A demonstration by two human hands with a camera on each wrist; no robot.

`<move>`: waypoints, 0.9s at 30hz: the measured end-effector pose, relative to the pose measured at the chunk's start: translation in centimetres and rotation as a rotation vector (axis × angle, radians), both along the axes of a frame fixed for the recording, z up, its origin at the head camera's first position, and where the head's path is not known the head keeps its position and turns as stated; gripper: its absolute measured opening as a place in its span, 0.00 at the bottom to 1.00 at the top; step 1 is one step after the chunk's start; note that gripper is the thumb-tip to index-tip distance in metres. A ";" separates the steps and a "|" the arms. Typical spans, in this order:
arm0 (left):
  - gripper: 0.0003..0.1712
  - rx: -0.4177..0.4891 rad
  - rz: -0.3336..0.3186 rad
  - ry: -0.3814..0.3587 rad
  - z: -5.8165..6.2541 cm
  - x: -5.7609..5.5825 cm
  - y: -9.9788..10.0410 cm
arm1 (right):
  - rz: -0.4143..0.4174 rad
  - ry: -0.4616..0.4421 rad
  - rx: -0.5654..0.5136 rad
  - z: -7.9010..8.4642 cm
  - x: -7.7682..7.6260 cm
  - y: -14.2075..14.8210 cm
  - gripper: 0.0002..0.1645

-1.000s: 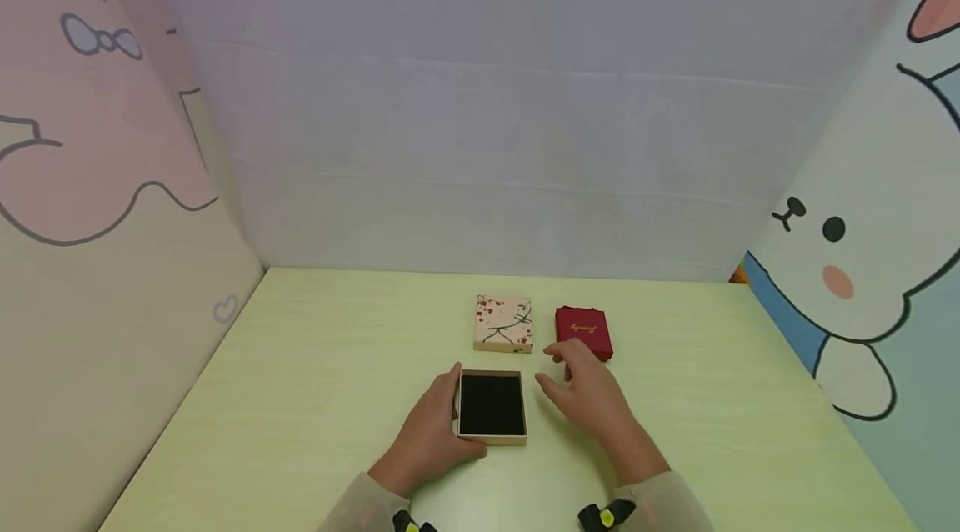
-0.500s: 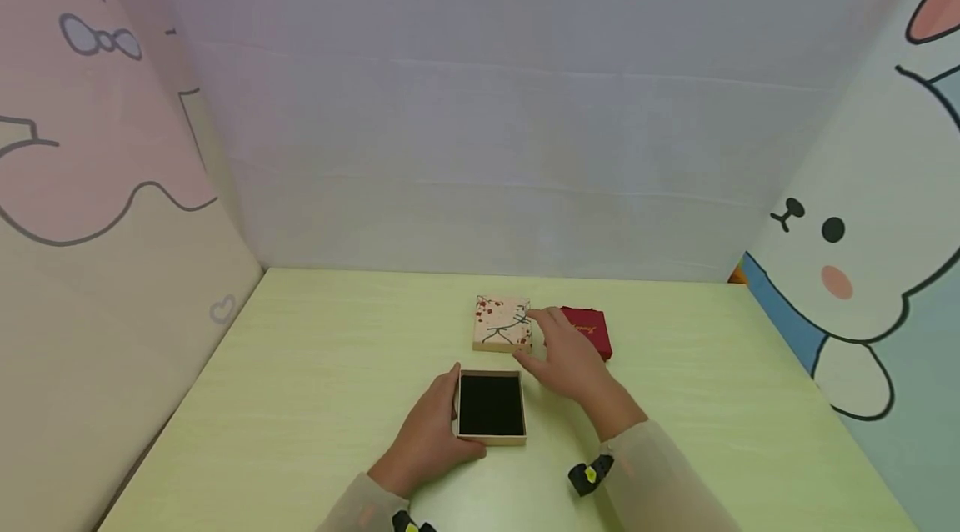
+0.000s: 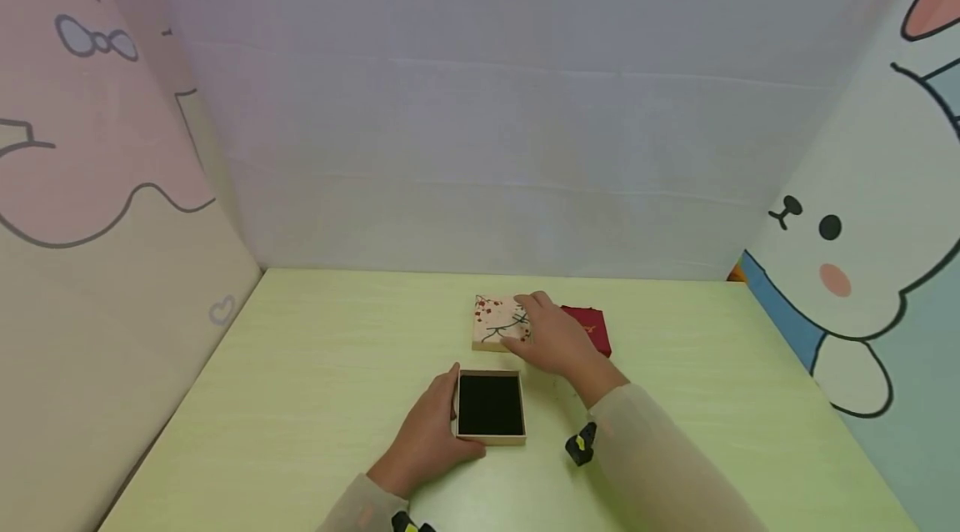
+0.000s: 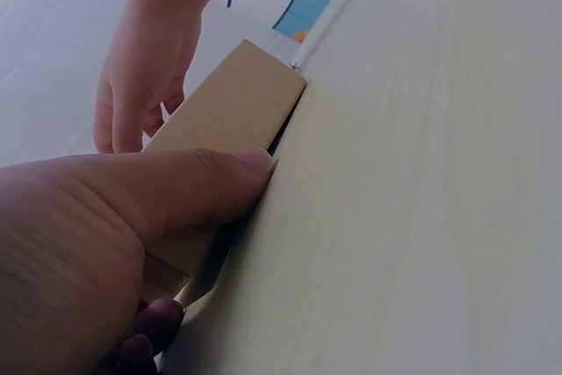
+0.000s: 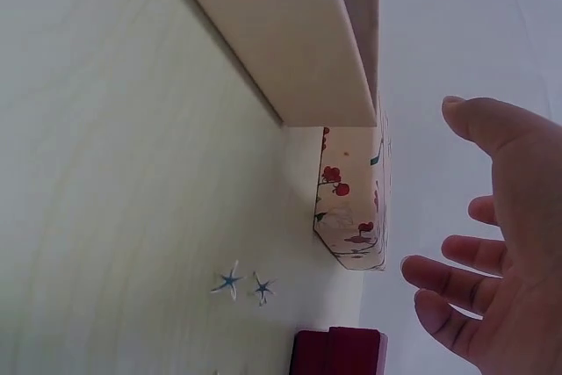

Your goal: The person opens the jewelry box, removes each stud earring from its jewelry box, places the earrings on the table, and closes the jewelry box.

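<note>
My left hand grips the left side of a shallow cardboard jewellery box with a black lining, thumb along its near side. In the left wrist view the thumb lies across the box's outer wall. My right hand reaches over the right part of a cream box lid printed with red blossoms and dark branches. The right wrist view shows this hand's fingers spread and slightly bent, apart from the lid. Two small star-shaped pieces with blue centres, one star beside another, lie on the table.
A dark red pouch or small case with gold lettering lies right of the lid, partly behind my right hand. The pale yellow-green table ends at a white back wall, with cartoon-printed panels on both sides.
My right hand has moved left and away from me, from beside the red pouch to over the patterned lid. My left hand and the black-lined box stay in place.
</note>
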State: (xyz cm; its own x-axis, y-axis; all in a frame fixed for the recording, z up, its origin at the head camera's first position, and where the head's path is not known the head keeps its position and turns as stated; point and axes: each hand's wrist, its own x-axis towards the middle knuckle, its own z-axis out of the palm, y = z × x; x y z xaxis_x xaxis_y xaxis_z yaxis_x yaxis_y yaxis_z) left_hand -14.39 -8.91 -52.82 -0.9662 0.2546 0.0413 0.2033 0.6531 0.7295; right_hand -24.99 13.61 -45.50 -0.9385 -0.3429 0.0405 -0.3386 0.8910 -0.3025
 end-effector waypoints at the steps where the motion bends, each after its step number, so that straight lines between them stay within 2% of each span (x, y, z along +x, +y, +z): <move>1: 0.72 0.004 0.000 -0.001 0.0 0.0 0.0 | 0.001 -0.003 0.004 0.0 -0.1 0.0 0.48; 17: 0.72 0.002 0.001 0.014 -0.4 0.0 0.0 | 0.007 -0.059 0.060 -0.7 -1.3 -0.7 0.53; 27: 0.73 0.008 0.003 -0.010 -0.2 0.0 0.0 | 0.011 -0.070 0.076 -1.1 -1.7 -1.0 0.55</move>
State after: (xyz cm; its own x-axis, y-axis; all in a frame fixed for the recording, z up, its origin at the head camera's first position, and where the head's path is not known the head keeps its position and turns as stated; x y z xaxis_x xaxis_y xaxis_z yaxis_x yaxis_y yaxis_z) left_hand -14.35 -8.93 -53.02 -0.9673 0.2513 0.0341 0.1943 0.6479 0.7365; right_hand -26.69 12.62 -46.64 -0.9344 -0.3524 -0.0515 -0.3285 0.9088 -0.2572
